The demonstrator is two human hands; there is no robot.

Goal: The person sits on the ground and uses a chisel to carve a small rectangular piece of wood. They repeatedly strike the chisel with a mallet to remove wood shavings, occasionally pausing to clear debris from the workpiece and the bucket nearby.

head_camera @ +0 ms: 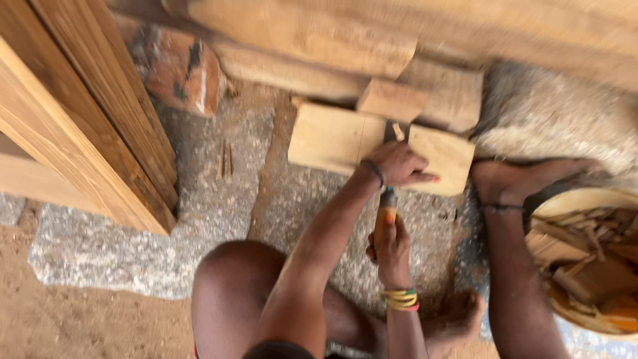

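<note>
A flat pale wooden board [332, 138] lies on the stone ground, with a dark slot cut near its middle. My left hand [397, 164] presses down on the board just right of the slot. My right hand [392, 251] grips the orange handle of a tool [385, 213], whose dark upper end points toward the board under my left hand. My foot [512, 179] rests against the board's right end. The tool's tip is hidden by my left hand.
Thick timber blocks [425, 93] and a log lie behind the board. Stacked planks [80, 119] lean at the left. A round bowl of wood scraps [585, 259] sits at the right. A reddish stone [176, 66] lies at the back left.
</note>
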